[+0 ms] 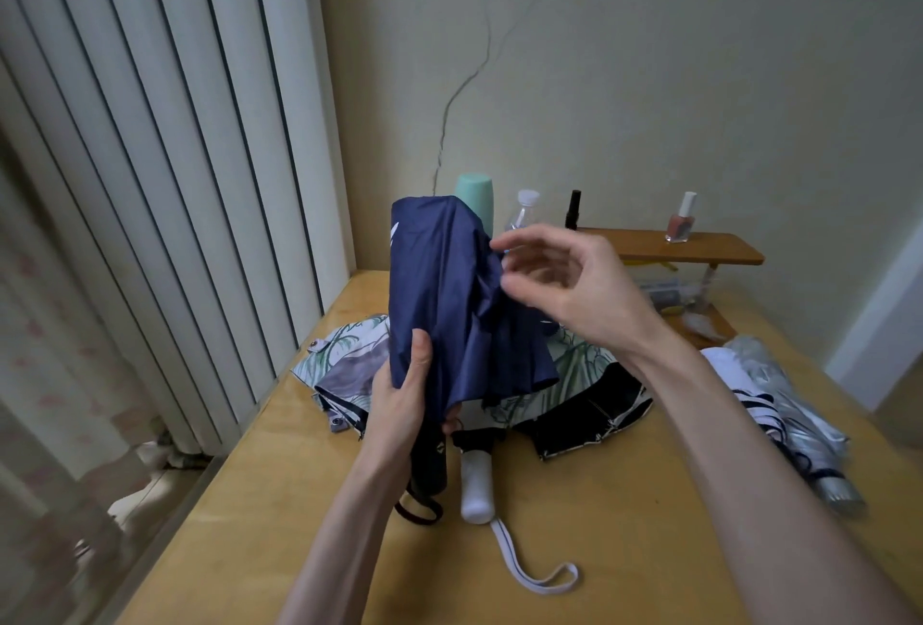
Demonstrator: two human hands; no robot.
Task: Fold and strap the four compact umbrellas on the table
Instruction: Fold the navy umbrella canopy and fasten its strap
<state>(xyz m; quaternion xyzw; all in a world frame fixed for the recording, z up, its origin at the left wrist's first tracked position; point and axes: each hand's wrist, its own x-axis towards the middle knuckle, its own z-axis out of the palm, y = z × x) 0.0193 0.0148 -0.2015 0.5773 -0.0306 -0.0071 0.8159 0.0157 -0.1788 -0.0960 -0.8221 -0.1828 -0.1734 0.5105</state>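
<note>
While the left hand (pixel 402 397) grips the navy blue umbrella (pixel 449 304) low down, just above its black handle (pixel 432 462), the umbrella stands upright over the desk (pixel 599 549). Its cloth is pulled down around the pole, but it hangs in loose, puffy folds. No strap goes around it yet. The right hand (pixel 564 284) is up beside the cloth and holds nothing. Its fingers are softly bent, with the tips right at a fold. That hand is blurry, so I cannot say for sure if the tips touch the cloth.

So the job looks like it is near the start. The blue umbrella is closed up but not rolled tight or strapped. I think the next bit is to smooth the folds around the pole and then wrap the strap.

Behind it, a leaf-print umbrella (pixel 579 364) lies on the desk. Its cloth is spread out in a messy heap, and its white handle (pixel 474 484) points at the person. It is not folded. On the right, a silver and white umbrella (pixel 779 404) lies on the desk too. Its cloth is loose, with no strap that I can see. The fourth umbrella may be part of the heap in the middle, where lilac cloth (pixel 349 374) shows. None of the umbrellas looks done.
</note>
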